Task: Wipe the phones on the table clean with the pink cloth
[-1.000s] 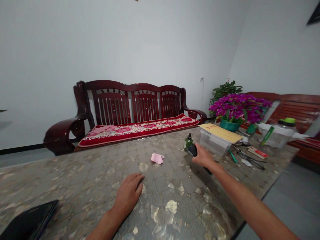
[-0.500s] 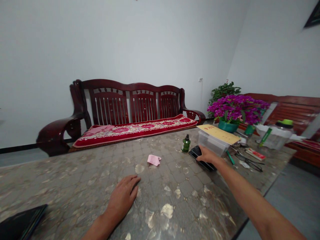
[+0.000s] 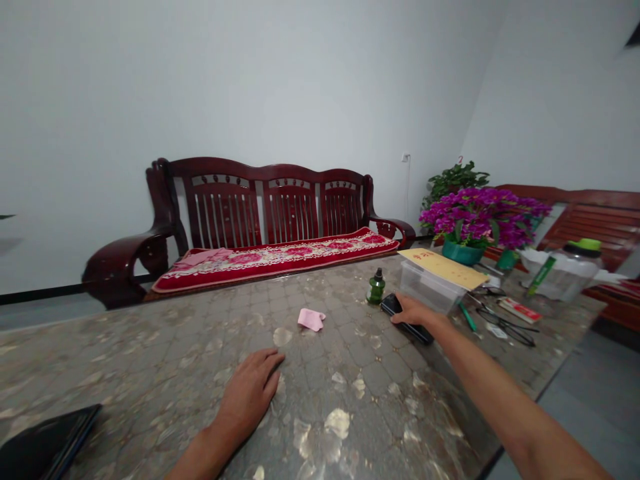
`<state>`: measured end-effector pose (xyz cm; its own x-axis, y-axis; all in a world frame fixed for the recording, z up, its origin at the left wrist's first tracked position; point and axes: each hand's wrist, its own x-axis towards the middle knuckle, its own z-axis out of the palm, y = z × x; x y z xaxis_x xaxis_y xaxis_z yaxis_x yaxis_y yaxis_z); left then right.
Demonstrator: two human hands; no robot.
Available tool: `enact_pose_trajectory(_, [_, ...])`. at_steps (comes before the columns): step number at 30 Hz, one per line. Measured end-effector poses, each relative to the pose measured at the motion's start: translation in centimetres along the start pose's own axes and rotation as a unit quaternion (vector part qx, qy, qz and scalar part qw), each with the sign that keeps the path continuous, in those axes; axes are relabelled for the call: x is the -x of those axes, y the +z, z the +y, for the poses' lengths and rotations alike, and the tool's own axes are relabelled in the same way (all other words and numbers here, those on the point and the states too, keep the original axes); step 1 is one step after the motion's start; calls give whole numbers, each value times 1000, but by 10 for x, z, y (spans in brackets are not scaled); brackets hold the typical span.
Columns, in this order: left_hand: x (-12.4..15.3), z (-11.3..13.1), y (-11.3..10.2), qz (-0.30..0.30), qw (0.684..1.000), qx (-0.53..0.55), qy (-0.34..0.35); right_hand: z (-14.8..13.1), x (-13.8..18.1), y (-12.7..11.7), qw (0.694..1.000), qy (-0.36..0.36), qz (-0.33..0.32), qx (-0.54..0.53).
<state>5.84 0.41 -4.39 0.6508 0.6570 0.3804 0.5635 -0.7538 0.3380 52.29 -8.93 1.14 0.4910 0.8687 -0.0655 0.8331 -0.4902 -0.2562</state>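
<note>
My left hand (image 3: 250, 392) lies flat and open on the patterned table (image 3: 150, 360), fingers stretched forward. My right hand (image 3: 413, 312) reaches far to the right and rests on a black phone (image 3: 395, 311) that lies flat on the table, fingers curved over it. A small green bottle (image 3: 375, 287) stands just beyond the phone. A crumpled pink paper (image 3: 311, 319) sits between the two hands, nearer the far edge.
A clear plastic box (image 3: 429, 288) with a yellow envelope (image 3: 441, 264) on it stands right of the phone. Glasses (image 3: 506, 321), a green pen (image 3: 467, 317), purple flowers (image 3: 481, 221) and a jar (image 3: 565, 272) crowd the right end. A dark tablet (image 3: 45, 443) lies at bottom left. A wooden bench (image 3: 260, 227) stands behind.
My right hand has lowered the black phone from the air onto the table beside the green bottle. My left hand has stayed flat in place.
</note>
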Motion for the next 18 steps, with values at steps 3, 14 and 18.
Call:
enact_pose_trajectory(3, [0,0,1,2,1000,3,0,-1,0,-1,1000,5,-14,9])
enact_pose_trajectory(14, [-1,5,-5,-22,1000,-15,2,-1,-3,-1,997,38,-52,33])
enact_pose_trajectory(18, [-1,4,-5,-23,1000,-15,1,-3,-2,-2,997,42,-56,39])
